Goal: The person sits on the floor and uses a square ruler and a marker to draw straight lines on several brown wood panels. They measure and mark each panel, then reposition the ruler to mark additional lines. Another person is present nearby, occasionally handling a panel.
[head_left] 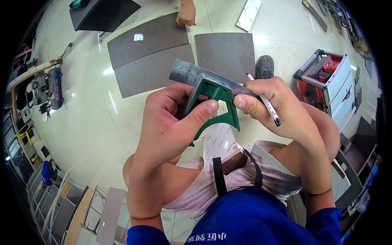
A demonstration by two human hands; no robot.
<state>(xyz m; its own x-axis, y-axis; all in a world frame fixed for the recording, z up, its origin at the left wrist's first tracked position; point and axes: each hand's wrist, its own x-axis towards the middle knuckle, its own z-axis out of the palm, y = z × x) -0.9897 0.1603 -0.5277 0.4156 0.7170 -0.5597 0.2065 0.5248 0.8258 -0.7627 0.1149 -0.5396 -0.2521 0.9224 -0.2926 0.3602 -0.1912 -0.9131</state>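
My left hand [167, 126] is closed round the green head [234, 116] of a combination square, thumb pressed on its frame. The square's steel ruler [185, 73] runs through the head, its graduated end sticking out past my left fingers. My right hand [277, 100] pinches the ruler's other end between thumb and fingers. A white marker pen [269, 110] with a black end is also tucked in the right hand, slanting across it. Both hands hold the square up in front of my lap, above the floor. The right fingers are partly hidden behind the ruler.
Dark grey-brown boards [224, 53] lie on the pale tiled floor beyond my hands. Another person's hand [186, 14] touches one of them. A toolbox with red tools [326, 77] stands at right, a compressor-like machine [49, 90] at left. A shoe [265, 67] shows beside the boards.
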